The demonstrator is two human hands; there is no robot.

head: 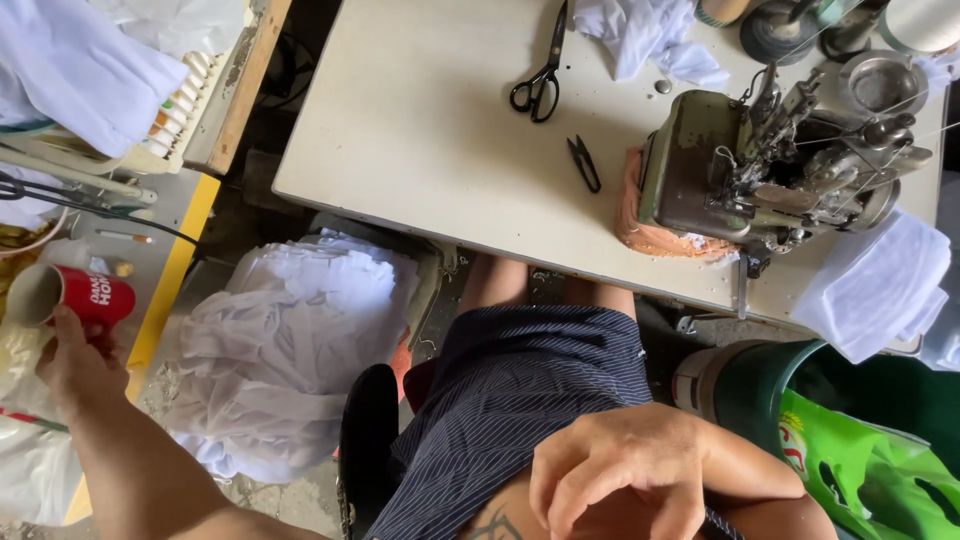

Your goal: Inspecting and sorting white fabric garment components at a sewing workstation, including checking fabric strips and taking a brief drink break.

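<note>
1. Right hand point(625, 470): nearest the camera, resting on the lap over a striped skirt point(520, 400), fingers loosely curled, holding nothing.
2. Table point(420, 130): pale top, largest item.
3. Cloth pile point(290, 340): white, heaped on the floor left of the lap.
4. Sewing machine point(760, 165): green, on the table's right end.
5. Left hand point(75, 365): at far left, fingers closed around a cup.
6. Cup point(70, 293): red paper, tilted, open mouth leftward.
7. Scissors point(540, 85): black, on the table.
8. Snips point(585, 162): black, just beside the machine.
</note>
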